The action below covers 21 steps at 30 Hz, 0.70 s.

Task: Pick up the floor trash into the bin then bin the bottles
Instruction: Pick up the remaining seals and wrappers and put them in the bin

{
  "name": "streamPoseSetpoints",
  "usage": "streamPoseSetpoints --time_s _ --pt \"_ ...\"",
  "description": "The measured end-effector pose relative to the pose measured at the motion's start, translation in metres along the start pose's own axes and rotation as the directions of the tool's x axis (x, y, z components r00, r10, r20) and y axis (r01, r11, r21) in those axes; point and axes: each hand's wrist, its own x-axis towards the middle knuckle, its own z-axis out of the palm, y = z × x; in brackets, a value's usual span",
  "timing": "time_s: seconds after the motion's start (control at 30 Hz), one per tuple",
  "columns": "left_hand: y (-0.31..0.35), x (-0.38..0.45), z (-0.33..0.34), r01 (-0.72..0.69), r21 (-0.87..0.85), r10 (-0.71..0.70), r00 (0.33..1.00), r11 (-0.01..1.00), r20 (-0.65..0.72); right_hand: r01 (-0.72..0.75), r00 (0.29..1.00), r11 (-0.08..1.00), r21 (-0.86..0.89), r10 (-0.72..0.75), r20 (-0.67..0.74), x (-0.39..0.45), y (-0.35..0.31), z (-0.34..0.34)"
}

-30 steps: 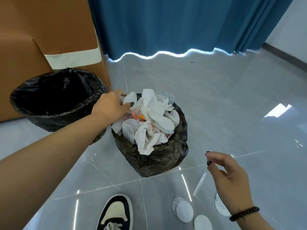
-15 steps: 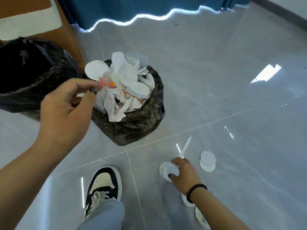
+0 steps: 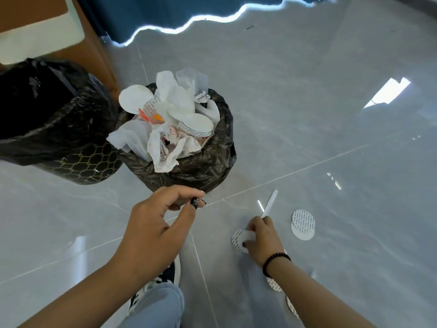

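A person crouches over a grey tiled floor [image 3: 295, 102], seen from a head-worn camera looking down. In the lower right of the frame, the right hand [image 3: 260, 235], a dark beaded bracelet [image 3: 275, 260] at its wrist, reaches down to the floor and pinches a white round disc [image 3: 238, 240] with a dotted face, fingers curled on it. A thin white strip [image 3: 270, 203] lies on the tile just above that hand, and a pair of overlapping discs [image 3: 303, 224] lies near it to the right. More discs [image 3: 274, 284] show partly from under the right forearm near the bottom edge.

At centre frame the left hand [image 3: 160, 230] hovers in the air, thumb and fingers loosely curled toward each other; it appears to hold nothing, with dark-polished nails visible.

Above it, at centre left, stands a small bin [image 3: 203, 166] lined with a dark plastic bag, heaped over its rim with crumpled white paper, tissues and more round discs. Touching it on the left is a larger bin [image 3: 78, 162] with a black liner and a gold lattice pattern on its wall. A brown cabinet [image 3: 94, 50] fills the upper left corner, and a blue curtain [image 3: 177, 8] hangs along the top edge. A black-and-white sneaker [image 3: 173, 272] and a blue-jeaned leg [image 3: 160, 306] show at bottom centre.
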Motion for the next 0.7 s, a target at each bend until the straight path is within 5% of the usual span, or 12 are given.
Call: streamPoseSetpoints --time_s 0.1,0.27,0.43,0.7 --pt "-0.003 -0.001 0.001 0.066 -0.012 -0.065 0.996 0.998 0.062 -0.006 0.995 0.932 0.361 0.041 -0.089 -0.007 -0.011 -0.023" --pt "-0.008 0.0 -0.001 0.144 -0.035 -0.137 0.977 0.989 0.161 0.038 0.997 0.632 0.774 0.03 -0.073 -0.022 -0.063 -0.088" --pt "-0.004 0.003 0.001 0.151 -0.225 -0.114 0.979 0.963 0.169 0.158 0.977 0.565 0.81 -0.206 -0.046 -0.041 -0.125 -0.116" --pt "0.001 0.002 -0.003 0.058 -0.352 -0.046 0.998 0.934 0.043 0.319 0.931 0.617 0.72 -0.345 -0.117 -0.067 -0.153 -0.107"
